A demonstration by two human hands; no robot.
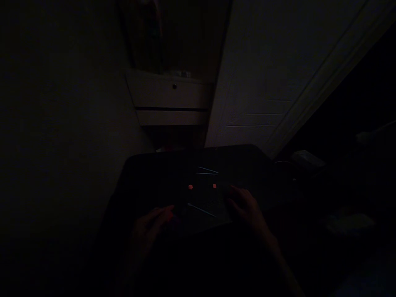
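The picture is very dark. My left hand is at the table's near left, its fingers pinched on a small red piece whose shape I cannot make out. Over the right side, my right hand has its thumb and fingers apart, with nothing visible between them. Between the hands lie a rough orange-red lump and a squarish orange-red piece. Nearer to me rests a thin stick tool with a widened left end. Beyond the pieces, two thin pale sticks meet in a V, like tweezers.
The dark table has rounded far corners. Behind it stand a cabinet with a drawer and a pale panelled door. A wall runs along the left. A pale box sits off to the right.
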